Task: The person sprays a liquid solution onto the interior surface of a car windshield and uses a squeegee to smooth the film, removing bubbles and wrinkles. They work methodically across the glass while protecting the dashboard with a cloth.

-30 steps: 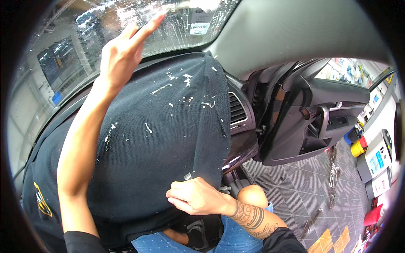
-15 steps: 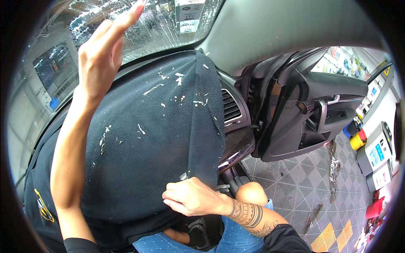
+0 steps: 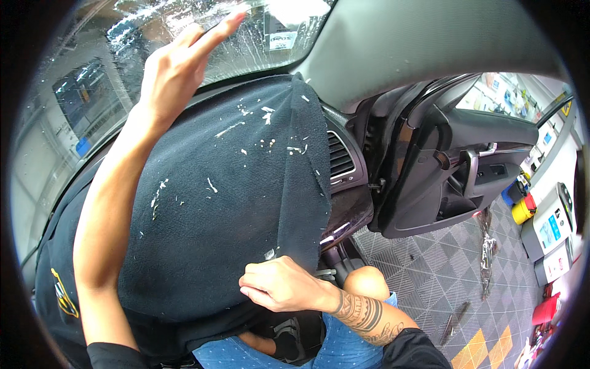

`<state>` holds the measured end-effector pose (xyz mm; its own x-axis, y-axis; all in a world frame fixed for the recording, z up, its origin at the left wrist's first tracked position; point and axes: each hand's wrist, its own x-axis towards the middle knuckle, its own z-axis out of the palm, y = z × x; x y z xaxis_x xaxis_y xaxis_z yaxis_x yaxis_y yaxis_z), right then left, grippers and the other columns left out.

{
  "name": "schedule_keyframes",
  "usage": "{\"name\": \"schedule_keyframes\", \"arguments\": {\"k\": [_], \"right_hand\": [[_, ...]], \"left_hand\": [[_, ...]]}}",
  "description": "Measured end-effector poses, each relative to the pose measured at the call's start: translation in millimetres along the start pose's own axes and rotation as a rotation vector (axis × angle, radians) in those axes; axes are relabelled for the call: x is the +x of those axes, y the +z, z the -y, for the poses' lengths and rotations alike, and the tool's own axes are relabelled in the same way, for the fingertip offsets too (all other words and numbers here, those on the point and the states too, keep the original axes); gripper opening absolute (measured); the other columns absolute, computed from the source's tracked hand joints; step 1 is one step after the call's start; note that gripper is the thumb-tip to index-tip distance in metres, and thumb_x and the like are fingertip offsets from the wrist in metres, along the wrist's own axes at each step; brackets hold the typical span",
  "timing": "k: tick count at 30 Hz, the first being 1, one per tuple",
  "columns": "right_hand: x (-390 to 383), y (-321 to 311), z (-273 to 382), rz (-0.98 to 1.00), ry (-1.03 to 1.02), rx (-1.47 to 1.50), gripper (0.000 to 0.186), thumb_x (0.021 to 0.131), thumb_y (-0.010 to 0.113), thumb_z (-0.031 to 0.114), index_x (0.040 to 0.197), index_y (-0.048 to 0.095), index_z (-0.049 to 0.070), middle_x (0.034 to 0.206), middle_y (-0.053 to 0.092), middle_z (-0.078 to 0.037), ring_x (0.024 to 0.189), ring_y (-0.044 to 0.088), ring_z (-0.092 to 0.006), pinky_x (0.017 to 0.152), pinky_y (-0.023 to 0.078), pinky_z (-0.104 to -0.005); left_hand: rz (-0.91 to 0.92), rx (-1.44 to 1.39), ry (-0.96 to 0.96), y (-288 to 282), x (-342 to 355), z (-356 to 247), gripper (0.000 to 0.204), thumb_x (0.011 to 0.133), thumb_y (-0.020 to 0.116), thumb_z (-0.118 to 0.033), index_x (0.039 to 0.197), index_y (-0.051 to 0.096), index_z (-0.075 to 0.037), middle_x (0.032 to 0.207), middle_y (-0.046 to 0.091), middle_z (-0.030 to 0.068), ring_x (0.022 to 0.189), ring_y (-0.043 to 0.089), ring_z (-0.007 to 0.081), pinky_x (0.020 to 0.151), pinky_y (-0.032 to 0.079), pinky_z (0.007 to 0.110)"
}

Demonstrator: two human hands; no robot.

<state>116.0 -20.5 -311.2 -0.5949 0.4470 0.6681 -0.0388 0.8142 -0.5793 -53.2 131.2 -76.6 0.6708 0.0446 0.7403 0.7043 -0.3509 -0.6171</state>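
My left hand (image 3: 171,83) is raised to the wet, streaked windshield (image 3: 236,60), its index finger stretched forward and the other fingers curled. A thin dark edge shows between the fingers, but I cannot make out what it belongs to. A large black towel (image 3: 209,246) drapes over the dashboard, scattered with whitish scraps (image 3: 268,114) and crumbs. Low on the towel, my right hand (image 3: 279,284) is closed, thumb against the curled fingers. Whatever it may hold is hidden. Just above its knuckles lies a small clear, crumpled scrap (image 3: 269,253).
At the right a car door (image 3: 455,166) stands ajar, beside an air vent (image 3: 340,154) and the grey pillar trim (image 3: 418,49). Outside, a tiled floor (image 3: 424,277) bears dark strips (image 3: 487,252). Grey-white machines (image 3: 550,221) and a yellow container (image 3: 523,210) line the wall.
My left hand has moved right along the windshield. My right hand stays almost in place, still closed. The view has shifted slightly, and the scraps lie as before on the towel.
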Motion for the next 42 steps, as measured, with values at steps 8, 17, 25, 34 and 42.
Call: {"name": "schedule_keyframes", "arguments": {"k": [8, 17, 25, 34, 42], "right_hand": [[-1.7, -1.2, -1.5, 0.005, 0.008, -0.004, 0.011, 0.084, 0.063, 0.012, 0.081, 0.061, 0.002, 0.068, 0.055, -0.009, 0.058, 0.058, -0.0269, 0.051, 0.046, -0.0365], [-2.7, -0.3, 1.6, 0.024, 0.006, -0.002, 0.012, 0.085, 0.063, 0.013, 0.082, 0.061, 0.002, 0.068, 0.054, -0.009, 0.060, 0.058, -0.0276, 0.052, 0.046, -0.0370], [-4.7, -3.2, 2.5, 0.027, 0.025, -0.002, 0.011, 0.085, 0.063, 0.013, 0.082, 0.061, 0.002, 0.070, 0.056, -0.010, 0.062, 0.059, -0.0282, 0.055, 0.046, -0.0373], [-4.4, -2.2, 5.1, 0.011, 0.017, -0.024, 0.012, 0.084, 0.063, 0.012, 0.078, 0.061, 0.002, 0.067, 0.055, -0.010, 0.060, 0.058, -0.0272, 0.055, 0.046, -0.0371], [-7.2, -3.5, 4.4, 0.031, 0.003, -0.022, 0.010, 0.083, 0.064, 0.011, 0.082, 0.063, 0.001, 0.070, 0.058, -0.010, 0.063, 0.060, -0.0272, 0.057, 0.048, -0.0348]], "left_hand": [[-0.073, -0.116, 0.040, -14.9, 27.7, -16.1, 0.060, 0.081, 0.056, 0.011, 0.133, 0.054, -0.019, 0.091, 0.063, 0.0104, 0.071, 0.060, 0.0234, 0.069, 0.052, 0.036], [0.057, -0.073, 0.001, -10.3, 28.3, -13.1, 0.055, 0.084, 0.056, 0.006, 0.131, 0.054, -0.021, 0.098, 0.063, 0.0115, 0.084, 0.064, 0.0293, 0.072, 0.052, 0.038], [0.108, -0.138, -0.006, -25.7, 27.3, -16.5, 0.062, 0.082, 0.055, 0.009, 0.133, 0.052, -0.026, 0.084, 0.058, 0.0109, 0.071, 0.060, 0.0271, 0.067, 0.049, 0.040], [-0.060, -0.151, 0.135, -23.0, 32.2, -3.1, 0.057, 0.084, 0.055, 0.006, 0.133, 0.053, -0.024, 0.089, 0.061, 0.0107, 0.075, 0.062, 0.0279, 0.068, 0.052, 0.038], [0.295, -0.329, -0.149, -45.8, -54.2, 13.4, 0.059, 0.082, 0.049, 0.006, 0.134, 0.053, -0.021, 0.083, 0.061, 0.0124, 0.064, 0.056, 0.0226, 0.067, 0.050, 0.033]]}}
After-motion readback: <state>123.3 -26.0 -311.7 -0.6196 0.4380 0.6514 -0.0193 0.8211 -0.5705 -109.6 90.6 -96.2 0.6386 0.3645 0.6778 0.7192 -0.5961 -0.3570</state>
